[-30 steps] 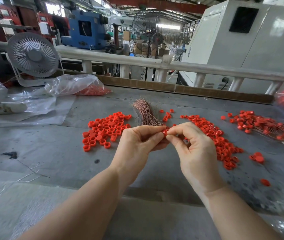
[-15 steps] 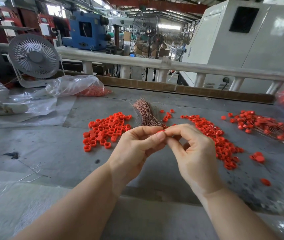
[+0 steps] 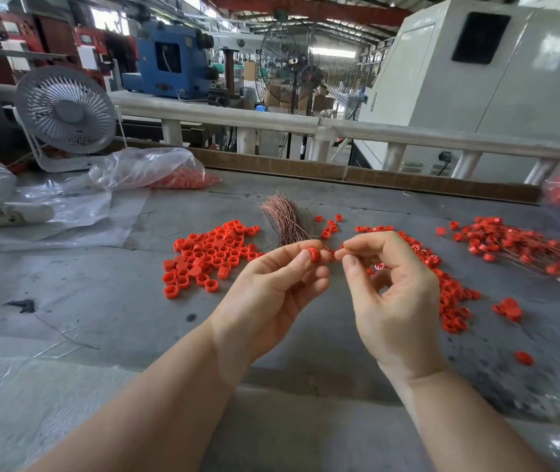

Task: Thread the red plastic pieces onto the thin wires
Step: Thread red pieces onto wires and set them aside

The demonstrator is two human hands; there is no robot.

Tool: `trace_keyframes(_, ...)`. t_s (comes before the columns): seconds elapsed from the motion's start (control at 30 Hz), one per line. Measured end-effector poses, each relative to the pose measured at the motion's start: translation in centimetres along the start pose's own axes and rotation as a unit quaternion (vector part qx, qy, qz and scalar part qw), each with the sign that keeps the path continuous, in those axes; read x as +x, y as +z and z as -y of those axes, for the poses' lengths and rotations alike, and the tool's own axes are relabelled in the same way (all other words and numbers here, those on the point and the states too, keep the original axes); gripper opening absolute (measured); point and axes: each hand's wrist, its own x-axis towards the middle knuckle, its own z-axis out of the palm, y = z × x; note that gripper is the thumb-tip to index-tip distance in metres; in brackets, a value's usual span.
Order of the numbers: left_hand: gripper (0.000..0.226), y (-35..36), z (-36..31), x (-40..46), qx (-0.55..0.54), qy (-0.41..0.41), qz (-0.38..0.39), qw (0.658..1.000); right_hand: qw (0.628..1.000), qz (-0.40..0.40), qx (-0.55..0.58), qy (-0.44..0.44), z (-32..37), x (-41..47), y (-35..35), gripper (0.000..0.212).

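The hands, touching half a second ago, now stand slightly apart; the left hand (image 3: 271,294) pinches a red cap (image 3: 313,255) above the table (image 3: 101,301), its axis lying sideways toward 3 o'clock. The right hand (image 3: 394,294) pinches something small and red; the wire bundle (image 3: 283,221) fans toward 11 o'clock.

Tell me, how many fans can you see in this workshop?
2. A small white desk fan stands at the table's far left edge. A big dark pedestal fan stands on the factory floor beyond the white railing. Others may be hidden behind the machines.
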Motion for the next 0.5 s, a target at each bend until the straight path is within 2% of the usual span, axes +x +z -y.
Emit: trace_keyframes(0.5, 0.021, 0.52, -0.18, -0.10, -0.017, 0.003, -0.020, 1.000, 0.999, 0.020, -0.038, -0.004, -0.29, -0.18, -0.04, 0.009)
